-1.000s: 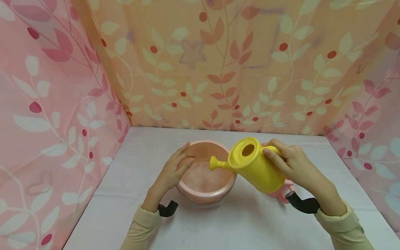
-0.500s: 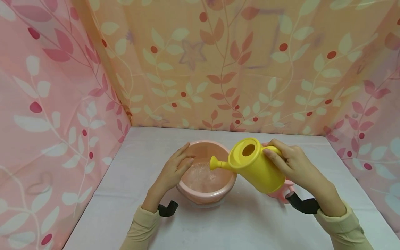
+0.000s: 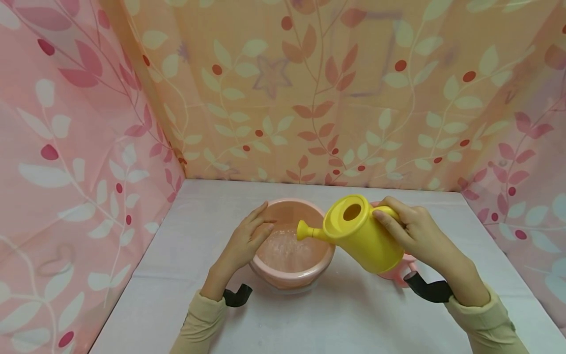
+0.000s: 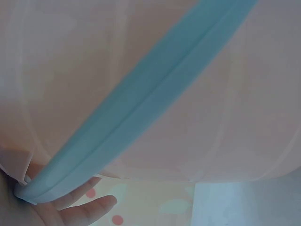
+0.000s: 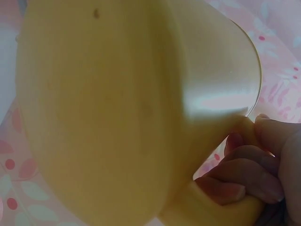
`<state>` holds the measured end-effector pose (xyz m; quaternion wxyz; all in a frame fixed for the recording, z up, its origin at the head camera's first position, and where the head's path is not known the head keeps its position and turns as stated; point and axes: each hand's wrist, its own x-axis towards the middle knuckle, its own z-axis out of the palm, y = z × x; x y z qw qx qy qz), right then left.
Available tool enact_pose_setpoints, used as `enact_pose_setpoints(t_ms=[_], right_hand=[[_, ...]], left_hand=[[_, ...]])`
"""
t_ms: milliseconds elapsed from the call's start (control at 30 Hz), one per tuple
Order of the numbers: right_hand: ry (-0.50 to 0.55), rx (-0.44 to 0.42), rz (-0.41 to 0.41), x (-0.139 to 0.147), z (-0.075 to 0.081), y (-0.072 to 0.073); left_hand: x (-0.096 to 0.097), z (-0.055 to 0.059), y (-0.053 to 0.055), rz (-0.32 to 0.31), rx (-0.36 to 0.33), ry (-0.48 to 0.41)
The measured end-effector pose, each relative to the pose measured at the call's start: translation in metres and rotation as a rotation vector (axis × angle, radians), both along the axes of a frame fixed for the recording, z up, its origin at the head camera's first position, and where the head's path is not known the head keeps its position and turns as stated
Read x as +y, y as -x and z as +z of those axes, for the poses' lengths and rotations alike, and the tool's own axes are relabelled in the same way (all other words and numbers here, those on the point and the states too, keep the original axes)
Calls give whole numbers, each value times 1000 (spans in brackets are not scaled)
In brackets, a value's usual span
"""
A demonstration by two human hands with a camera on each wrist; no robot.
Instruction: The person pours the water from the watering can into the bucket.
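Note:
A pink basin (image 3: 287,281) holding rippling water (image 3: 289,250) stands on the table. My left hand (image 3: 245,241) lies against its left rim, fingers fairly straight and reaching over the inside. In the left wrist view, those fingers (image 4: 89,213) show past a bluish band (image 4: 141,103) crossing the basin's pale wall. My right hand (image 3: 413,226) grips the handle of a yellow watering can (image 3: 364,241), tilted so its spout (image 3: 305,230) hangs over the basin. The right wrist view shows curled fingers (image 5: 249,172) round that handle, beside the can's body (image 5: 108,117).
Behind the watering can, a pink object with a handle (image 3: 400,273) is mostly hidden. A white cloth covers the table (image 3: 345,314). Floral curtains close off the back (image 3: 274,113), left and right sides. Both wrists carry black mounts (image 3: 239,296).
The water's surface ripples differently from frame to frame. Both hands, the watering can and the basin stay nearly where they were.

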<state>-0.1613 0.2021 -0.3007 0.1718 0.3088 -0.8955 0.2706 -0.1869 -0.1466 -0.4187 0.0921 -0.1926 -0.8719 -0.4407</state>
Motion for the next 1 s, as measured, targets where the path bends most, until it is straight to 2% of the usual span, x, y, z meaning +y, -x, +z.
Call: enact_pose_setpoints(t_ms=[1000], right_hand=[[-7,-15,-11,0,2,0]], left_hand=[[-1,-1,1,-8,8,-6]])
